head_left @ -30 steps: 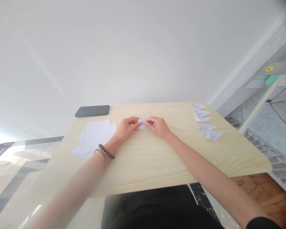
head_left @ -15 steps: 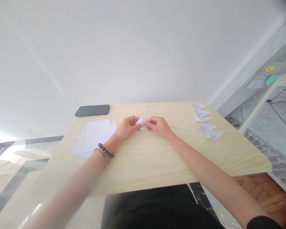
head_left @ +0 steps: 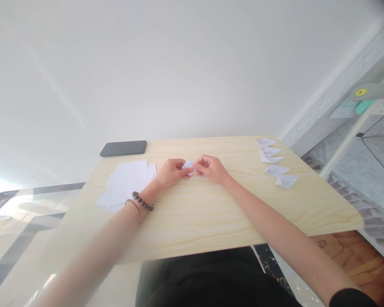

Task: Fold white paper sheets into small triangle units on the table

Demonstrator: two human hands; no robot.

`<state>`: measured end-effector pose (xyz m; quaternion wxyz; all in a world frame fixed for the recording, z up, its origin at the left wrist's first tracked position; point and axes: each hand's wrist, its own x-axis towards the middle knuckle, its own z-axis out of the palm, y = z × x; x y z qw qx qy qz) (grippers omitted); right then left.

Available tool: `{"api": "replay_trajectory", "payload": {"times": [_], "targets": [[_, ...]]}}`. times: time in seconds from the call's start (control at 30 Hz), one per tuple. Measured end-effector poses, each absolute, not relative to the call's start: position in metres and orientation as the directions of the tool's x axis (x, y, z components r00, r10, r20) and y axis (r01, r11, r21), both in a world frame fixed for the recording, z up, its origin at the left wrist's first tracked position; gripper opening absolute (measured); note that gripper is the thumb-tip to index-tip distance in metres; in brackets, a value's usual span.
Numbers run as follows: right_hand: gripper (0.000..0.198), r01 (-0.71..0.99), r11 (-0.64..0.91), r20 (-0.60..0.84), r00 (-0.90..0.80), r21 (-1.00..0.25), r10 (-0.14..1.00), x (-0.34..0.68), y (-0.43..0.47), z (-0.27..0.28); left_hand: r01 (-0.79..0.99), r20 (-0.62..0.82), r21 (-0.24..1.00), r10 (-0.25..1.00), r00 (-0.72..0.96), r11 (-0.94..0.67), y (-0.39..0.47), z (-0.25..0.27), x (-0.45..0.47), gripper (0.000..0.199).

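A small piece of folded white paper [head_left: 187, 164] is held between my two hands above the middle of the table. My left hand [head_left: 172, 171] pinches its left and lower side, thumb on top. From the right, the thumb and fingers of my right hand [head_left: 210, 167] pinch its right edge. The fingers hide part of the folds. Beside my left wrist lies a stack of white paper sheets [head_left: 129, 179]. Several folded white paper pieces [head_left: 277, 170] with pointed ends stand in a column at the table's right side.
A black phone [head_left: 123, 148] lies at the back left corner of the light wooden table [head_left: 205, 221]. Behind the table rises a white wall [head_left: 179, 68]. A white metal frame [head_left: 348, 140] stands off to the right.
My left hand has shifted slightly down with the folded paper. My right fingers have moved to its right edge, so more of its upper face is covered differently.
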<state>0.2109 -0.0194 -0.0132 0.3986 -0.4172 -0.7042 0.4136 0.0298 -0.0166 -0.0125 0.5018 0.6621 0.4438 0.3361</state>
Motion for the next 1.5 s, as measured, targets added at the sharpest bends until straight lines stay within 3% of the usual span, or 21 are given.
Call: {"api": "replay_trajectory", "payload": {"times": [0.2, 0.4, 0.63, 1.23, 1.5], "targets": [[0.024, 0.265, 0.345, 0.255, -0.320, -0.900, 0.912, 0.211, -0.018, -0.017, 0.165, 0.010, 0.983, 0.917, 0.400, -0.083, -0.017, -0.011, 0.030, 0.041], [0.019, 0.353, 0.451, 0.309, -0.391, -0.819, 0.867, 0.210, -0.017, -0.020, 0.327, 0.053, 0.917, 0.879, 0.473, -0.231, -0.020, -0.009, 0.027, 0.039], [0.020, 0.361, 0.461, 0.301, -0.417, -0.811, 0.857, 0.211, -0.017, -0.017, 0.250, 0.033, 0.952, 0.876, 0.482, -0.174, -0.020, -0.013, 0.030, 0.034], [0.022, 0.386, 0.548, 0.335, -0.494, -0.742, 0.802, 0.208, -0.020, -0.014, 0.486, -0.008, 0.842, 0.897, 0.442, -0.233, -0.025, 0.001, 0.033, 0.030], [0.023, 0.372, 0.486, 0.344, -0.387, -0.791, 0.856, 0.210, -0.019, -0.016, 0.359, -0.046, 0.923, 0.887, 0.459, -0.138, -0.023, -0.004, 0.031, 0.029]]}}
